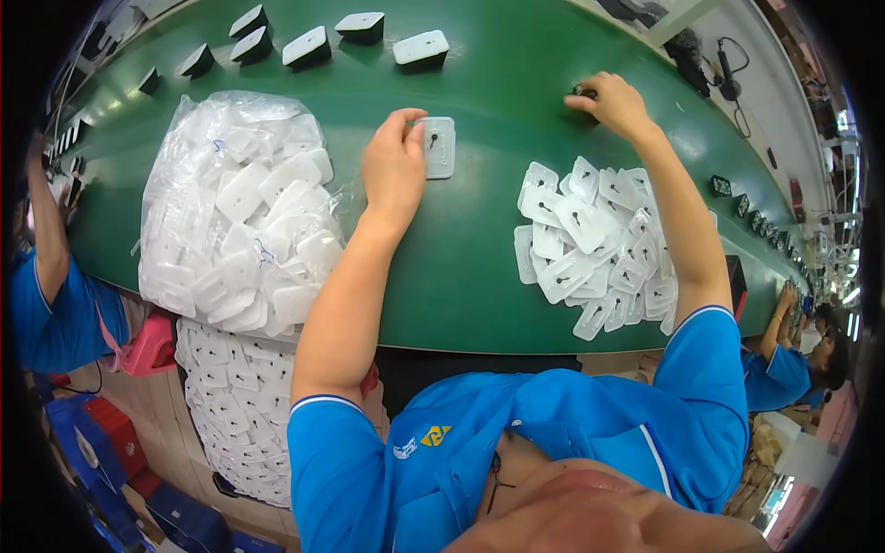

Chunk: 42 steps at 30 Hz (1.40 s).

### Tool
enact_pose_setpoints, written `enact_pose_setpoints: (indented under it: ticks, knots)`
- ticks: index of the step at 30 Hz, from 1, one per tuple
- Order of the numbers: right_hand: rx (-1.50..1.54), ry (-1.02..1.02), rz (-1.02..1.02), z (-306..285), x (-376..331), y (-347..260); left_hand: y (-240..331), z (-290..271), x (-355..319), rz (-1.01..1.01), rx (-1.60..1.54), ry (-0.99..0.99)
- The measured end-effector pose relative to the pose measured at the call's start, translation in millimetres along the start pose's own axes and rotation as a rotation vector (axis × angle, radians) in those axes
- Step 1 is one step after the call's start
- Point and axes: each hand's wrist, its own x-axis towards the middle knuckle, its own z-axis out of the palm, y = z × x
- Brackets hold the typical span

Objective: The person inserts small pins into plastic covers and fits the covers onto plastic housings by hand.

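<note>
L hand [394, 173] has its fingers bent over the L edge of a single white plate [442, 158], which lies flat on the green table [461, 267] just R of them; contact looks likely, but can't tell if they're pinching or just resting there. Plate is prob. light, stiff, thin moulded plastic w/ rounded corners, maybe a bit slick on its face; not v. fragile, tho scuffs poss. Best hold: thumb & index on opp. edges, fingertips off the dark keyhole-like mark in the middle (hole or fitted pc, can't tell). Well R of those fingers and a little farther out, R hand [613, 106] has thumb & fingers closed around a small dark part [583, 92], mostly hidden; prob. light, maybe more delicate, so hold by its rim, low force. Btwn R fingers and the body, a loose heap of similar plates [590, 249], overlapping at odd angles; top pcs would prob. slide if nudged, so lift by a free corner. L of L fingers, a clear plastic bag [235, 207] full of white plates; film looks soft & slippery, prob. heavy as a whole. Beyond L fingers, across the table, spaced black blocks w/ white tops [307, 46]; prob. rigid, easiest held by the sides.
</note>
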Motion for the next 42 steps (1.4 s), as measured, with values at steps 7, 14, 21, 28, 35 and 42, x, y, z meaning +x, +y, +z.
enact_pose_setpoints:
  ticks: [7,14,21,28,35,42]
  knots:
    - [0.112,-0.145,0.074,25,-1,30,0,1,-2,0.21,0.321,-0.044]
    - [0.918,-0.236,0.206,24,9,-3,13,-2,-16,0.323,0.581,-0.051]
    - [0.226,-0.083,0.229,16,8,-7,14,-6,-17,0.435,0.529,-0.181]
    - [0.431,-0.076,0.061,13,2,-29,12,-3,-16,0.482,0.367,-0.294]
    - [0.449,0.063,-0.445,-12,-17,-115,8,-6,-9,0.463,0.276,-0.145]
    - [0.506,-0.061,-0.577,-21,-24,-142,8,-16,-1,0.437,0.205,-0.026]
